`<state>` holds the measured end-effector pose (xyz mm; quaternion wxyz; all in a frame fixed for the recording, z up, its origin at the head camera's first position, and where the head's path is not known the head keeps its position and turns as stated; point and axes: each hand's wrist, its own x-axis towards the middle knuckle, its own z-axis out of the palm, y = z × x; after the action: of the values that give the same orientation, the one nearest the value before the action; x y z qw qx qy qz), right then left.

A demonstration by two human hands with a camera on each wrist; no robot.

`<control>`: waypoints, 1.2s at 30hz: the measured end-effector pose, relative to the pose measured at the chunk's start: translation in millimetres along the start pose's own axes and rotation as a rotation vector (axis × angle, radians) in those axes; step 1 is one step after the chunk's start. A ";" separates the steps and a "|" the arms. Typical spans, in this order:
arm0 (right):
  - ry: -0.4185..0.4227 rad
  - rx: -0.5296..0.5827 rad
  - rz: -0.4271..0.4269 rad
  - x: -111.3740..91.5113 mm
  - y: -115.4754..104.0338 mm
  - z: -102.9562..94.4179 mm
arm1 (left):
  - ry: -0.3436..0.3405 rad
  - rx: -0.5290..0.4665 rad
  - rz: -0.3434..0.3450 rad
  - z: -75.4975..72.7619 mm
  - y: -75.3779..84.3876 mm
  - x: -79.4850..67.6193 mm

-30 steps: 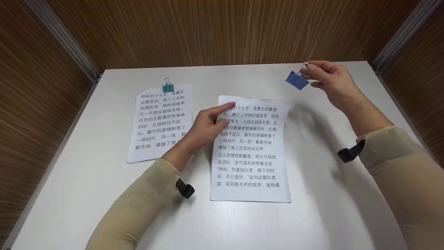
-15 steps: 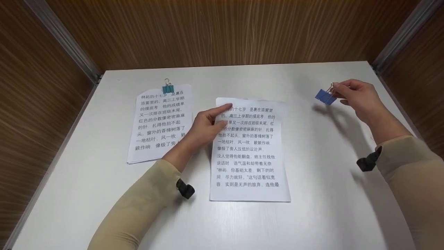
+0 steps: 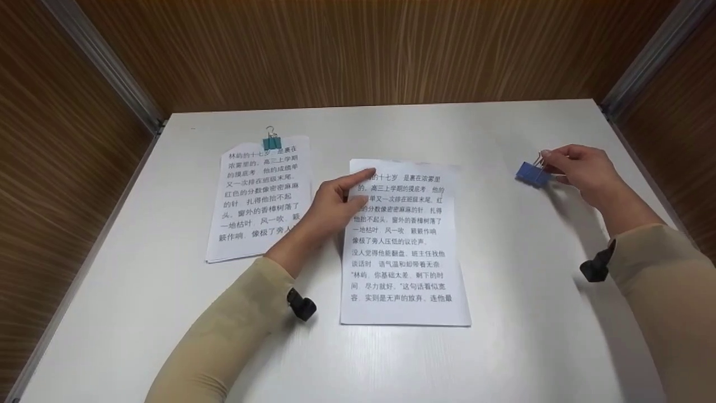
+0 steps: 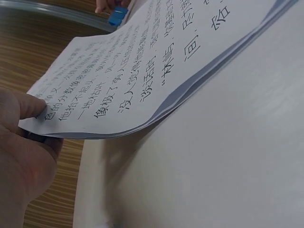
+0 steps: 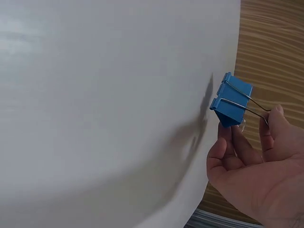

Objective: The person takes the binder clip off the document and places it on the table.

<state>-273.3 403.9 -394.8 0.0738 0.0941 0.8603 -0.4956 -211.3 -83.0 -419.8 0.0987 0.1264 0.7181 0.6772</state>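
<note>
Farthest left, a clipped stack of printed sheets [image 3: 254,193] is lying on the white table [image 3: 498,268], to the left of the left fingers, and the left hand and forearm are hiding its lower right part. A teal binder clip [image 3: 272,143] is gripping its top edge, farther out than the left fingertips, with a wire handle standing up from it.

Next to the right, a tan sleeve [image 3: 235,330] is covering the left forearm behind the fingers, and a black wrist device [image 3: 302,305] is sitting at its cuff. The left hand [image 3: 335,204] is pinching the left edge of a loose stack of printed sheets [image 3: 400,246]: the thumb is resting on the top face, while other fingers are reaching underneath, partly hidden. This stack is extending rightward and nearer the body from those fingers, and its gripped edge is curving up off the table.

Farther right, just left of the right fingertips, a blue binder clip [image 3: 532,174] is pointing its body away from the hand. The right hand [image 3: 579,173] is pinching a wire handle between thumb and fingers; whether the clip is touching the table, I cannot tell. Behind those fingers, a second tan sleeve [image 3: 660,285] is covering the right forearm.
</note>
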 end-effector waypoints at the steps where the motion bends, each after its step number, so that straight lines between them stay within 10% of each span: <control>1: -0.001 -0.013 0.007 0.4 1.0 -0.3 | 0.001 -0.002 -0.003 0.4 -0.1 0.1; 23: -0.080 -0.025 0.021 0.3 9.9 -2.6 | -0.010 0.038 0.041 5.1 -2.8 3.0; 36: 0.030 -0.031 -0.055 -17.8 -8.2 -6.4 | 0.089 0.125 -0.078 5.5 -11.5 15.3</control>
<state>-258.1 403.8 -380.8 0.0487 0.0770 0.8711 -0.4826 -224.6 -73.6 -431.2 0.0848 0.0742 0.7671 0.6316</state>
